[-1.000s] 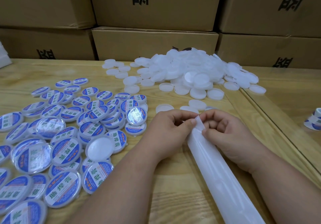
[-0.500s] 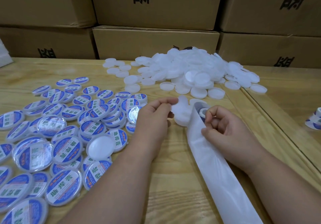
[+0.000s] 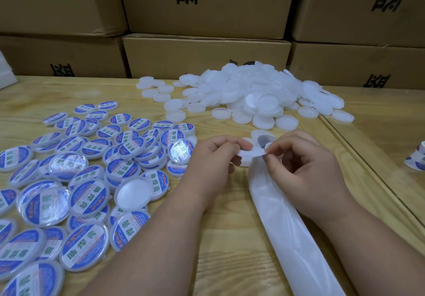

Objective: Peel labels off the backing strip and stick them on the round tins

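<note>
Behind the right hand (image 3: 305,169), a label (image 3: 266,145) shows partly hidden.

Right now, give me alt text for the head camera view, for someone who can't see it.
Two bare hands meet over a wooden table: the left hand pinches a white round tin while the right hand holds the white backing strip at its top. Labelled tins spread left; a heap of plain tins lies behind.

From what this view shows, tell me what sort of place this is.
Probably a small packing or labelling workroom, perhaps a stockroom. Stacked cardboard cartons line the back, a heap of plain white tins waits on the wooden table, and dozens of blue-labelled tins lie finished at the left.
</note>
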`<control>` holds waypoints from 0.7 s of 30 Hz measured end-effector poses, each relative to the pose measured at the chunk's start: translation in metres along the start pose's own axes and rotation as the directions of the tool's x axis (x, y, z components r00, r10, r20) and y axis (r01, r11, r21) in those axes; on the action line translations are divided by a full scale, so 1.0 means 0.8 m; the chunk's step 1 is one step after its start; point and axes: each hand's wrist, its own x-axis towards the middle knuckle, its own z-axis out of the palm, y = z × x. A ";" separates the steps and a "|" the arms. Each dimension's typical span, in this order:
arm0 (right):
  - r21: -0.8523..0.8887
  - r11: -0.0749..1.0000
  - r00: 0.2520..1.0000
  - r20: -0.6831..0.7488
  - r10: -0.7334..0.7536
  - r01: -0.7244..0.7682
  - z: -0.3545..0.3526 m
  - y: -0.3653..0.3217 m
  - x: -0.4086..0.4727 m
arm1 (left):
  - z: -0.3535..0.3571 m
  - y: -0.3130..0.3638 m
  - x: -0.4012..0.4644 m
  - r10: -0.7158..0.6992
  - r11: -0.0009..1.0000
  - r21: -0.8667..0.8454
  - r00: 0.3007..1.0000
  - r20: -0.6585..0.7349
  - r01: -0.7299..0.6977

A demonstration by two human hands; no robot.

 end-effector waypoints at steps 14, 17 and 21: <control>0.089 0.992 0.985 -0.138 0.099 -0.088 0.003 -0.003 0.000 | 0.001 -0.005 -0.003 0.114 0.973 0.203 0.993 -0.015 -0.108; 0.057 0.994 0.982 -0.164 0.097 -0.089 0.004 -0.006 0.000 | 0.003 -0.005 -0.003 0.130 0.979 0.165 0.991 -0.039 -0.121; 0.093 0.983 0.981 -0.100 0.166 -0.157 0.006 -0.009 -0.002 | 0.008 0.001 -0.004 0.079 0.997 -0.012 0.989 -0.126 -0.081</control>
